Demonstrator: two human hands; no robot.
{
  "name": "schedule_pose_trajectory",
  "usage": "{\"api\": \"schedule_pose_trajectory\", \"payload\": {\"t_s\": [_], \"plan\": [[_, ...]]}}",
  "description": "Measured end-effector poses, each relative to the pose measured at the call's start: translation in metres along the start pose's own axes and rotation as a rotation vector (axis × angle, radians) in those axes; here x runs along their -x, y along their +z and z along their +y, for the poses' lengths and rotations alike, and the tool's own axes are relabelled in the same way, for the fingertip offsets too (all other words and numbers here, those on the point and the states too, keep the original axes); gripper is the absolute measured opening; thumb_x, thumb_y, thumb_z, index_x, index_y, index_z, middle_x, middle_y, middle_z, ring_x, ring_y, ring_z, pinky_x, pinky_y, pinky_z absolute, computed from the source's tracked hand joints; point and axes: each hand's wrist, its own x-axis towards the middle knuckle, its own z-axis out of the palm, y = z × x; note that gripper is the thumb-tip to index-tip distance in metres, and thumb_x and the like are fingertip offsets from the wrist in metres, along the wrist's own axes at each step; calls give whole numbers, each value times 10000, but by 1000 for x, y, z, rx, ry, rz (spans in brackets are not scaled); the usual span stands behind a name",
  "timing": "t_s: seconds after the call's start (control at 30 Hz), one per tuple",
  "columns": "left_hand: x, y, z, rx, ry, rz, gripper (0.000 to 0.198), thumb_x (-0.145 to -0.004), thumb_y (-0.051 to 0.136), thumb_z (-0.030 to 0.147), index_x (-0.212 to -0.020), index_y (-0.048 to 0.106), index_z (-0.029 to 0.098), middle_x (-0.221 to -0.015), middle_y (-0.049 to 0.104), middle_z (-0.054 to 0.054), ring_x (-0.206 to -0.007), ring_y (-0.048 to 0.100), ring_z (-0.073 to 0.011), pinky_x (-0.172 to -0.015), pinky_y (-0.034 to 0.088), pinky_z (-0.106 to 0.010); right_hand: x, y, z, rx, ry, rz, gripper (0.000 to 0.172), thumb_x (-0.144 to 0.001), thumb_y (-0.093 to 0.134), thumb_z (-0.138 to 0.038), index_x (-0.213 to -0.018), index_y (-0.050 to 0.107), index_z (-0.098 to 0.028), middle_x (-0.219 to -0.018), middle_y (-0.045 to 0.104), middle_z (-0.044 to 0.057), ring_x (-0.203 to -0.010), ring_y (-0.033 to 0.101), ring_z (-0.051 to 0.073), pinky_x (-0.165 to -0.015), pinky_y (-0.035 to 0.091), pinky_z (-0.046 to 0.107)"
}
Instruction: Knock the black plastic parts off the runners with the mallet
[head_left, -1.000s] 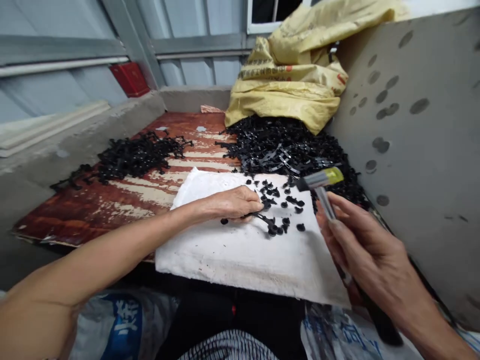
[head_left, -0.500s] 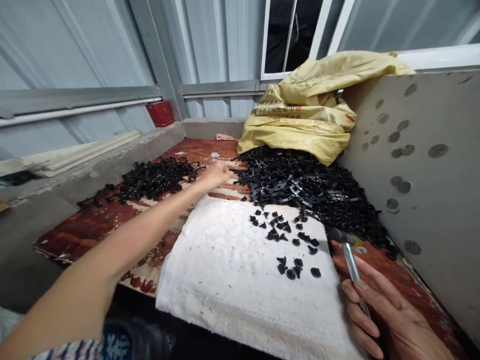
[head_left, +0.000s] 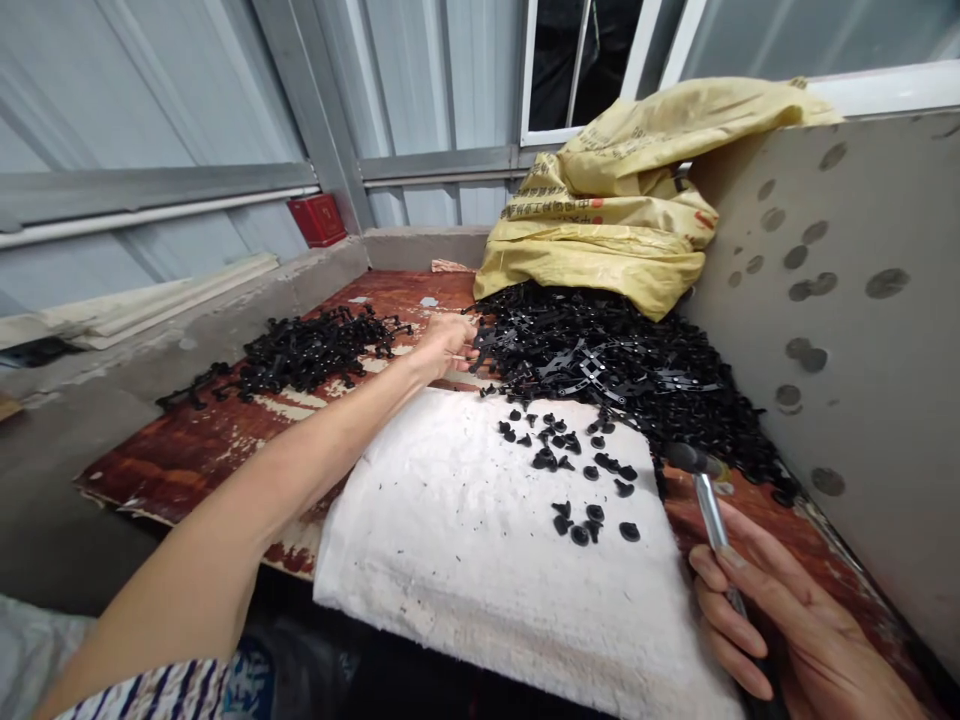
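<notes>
While a pale blue-grey corrugated wall closes off the back and left, one table, red-brown, its surface worn to pale streaks, carries the following. One upright grey panel, dark-spotted, along the right side. One white cloth, laid at the front, its near edge soiled. One yellow sack, printed, crumpled, at the back against the panel. One large heap of black linked strips, spreading from beneath the sack's edge to behind the cloth. One smaller heap of black parts, on the left of the table, apart from the first. One right hand, beside the cloth's right edge, fingers wrapped around the handle of a hammer. One left hand, beyond the cloth, its fingers curled in a narrow grip at the left edge of the large heap; whether a strip is pinched there, cannot tell. One hammer, metal-shafted, tilted, dark end of the head to the left, near the heap's front edge. One red box, on the ledge in the rear left corner. Numerous small black round pieces, stemmed, loosely scattered over the right half of the cloth.
</notes>
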Motion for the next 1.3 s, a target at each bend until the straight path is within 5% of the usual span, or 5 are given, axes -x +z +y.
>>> {"api": "schedule_pose_trajectory", "payload": {"t_s": [0.5,0.63,0.83,1.0,1.3], "plan": [[145,19,-20,-103,53,-647,83,-864,555,153,-782,549,152,-586,546,41,-456,560,-74,-443,467,-187,19,38,3,239,-191,-331,468,-645,790,-572,-827,542,-219,-483,412,-113,-366,308,50,-282,284,153],[157,12,-36,-163,195,-539,168,-900,526,340,-913,497,175,-718,582,-1,-587,598,-129,-534,524,-276,23,38,13,328,-310,-291,386,-753,698,-561,-770,520,-219,-459,389,-110,-361,301,58,-308,283,178],[201,-5,-45,-608,896,-297,312,-879,482,217,-1187,441,186,-1164,571,-130,-1083,555,-244,-931,499,-442,28,38,15,462,-469,-237,329,-831,626,-515,-726,507,-227,-495,399,-88,-375,350,80,-335,298,215],[212,0,-35,-885,799,-515,308,-848,557,430,-1069,518,220,-1042,589,-101,-954,584,-279,-838,511,-439,35,48,9,589,-634,-207,306,-877,589,-441,-680,477,-235,-517,413,-71,-402,345,79,-355,261,218],[179,-2,-20,-783,653,-542,138,-789,571,133,-668,581,198,-642,558,-16,-597,524,-150,-638,426,-278,43,58,6,570,-632,-328,280,-897,568,-464,-736,526,-239,-519,399,-73,-426,333,94,-399,267,234]]}}
